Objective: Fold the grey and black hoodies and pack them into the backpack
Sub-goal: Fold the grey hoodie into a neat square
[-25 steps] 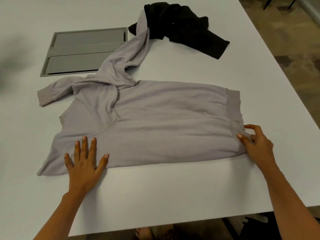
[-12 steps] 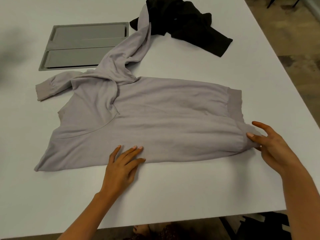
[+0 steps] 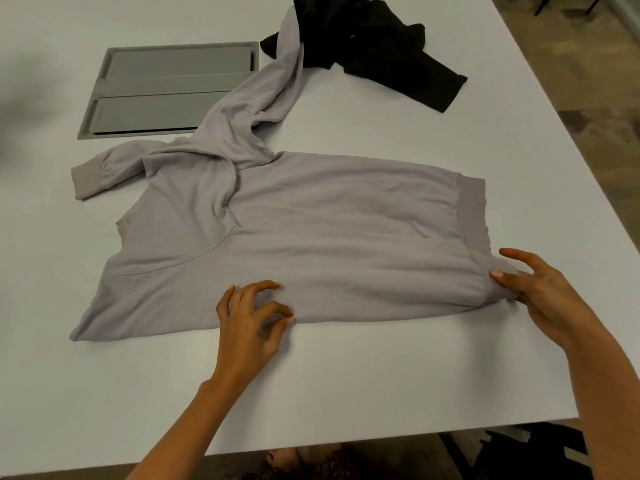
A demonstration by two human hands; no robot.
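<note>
On the white table (image 3: 381, 393): I see the grey hoodie (image 3: 346, 237) spread flat across the middle, its hem band (image 3: 472, 209) to the right and its hood end to the left.
Far sleeve (image 3: 270, 91): it runs up and away from the body, crosses the near right corner of the metal panel (image 3: 166, 95), and its end touches the black hoodie (image 3: 381, 46).
Near cuff (image 3: 86, 174): it lies at the left, just below the panel and beside the hood end.
Black hoodie: a crumpled heap at the far edge of the table, well apart from both hands.
Left hand (image 3: 251, 327): at the near edge of the grey hoodie, about midway along. The fingers are curled with their tips on the cloth, but from my feed I cannot tell whether they have caught any fabric.
Right hand (image 3: 547, 292): at the near right corner, just below the hem band. The thumb sits on top of the cloth and pinches the corner, while the other fingers spread loosely.
Metal panel: grey, with two long slats, set flat into the table at the far left.
Floor (image 3: 588, 98): mottled brown, beyond the table's right edge.
</note>
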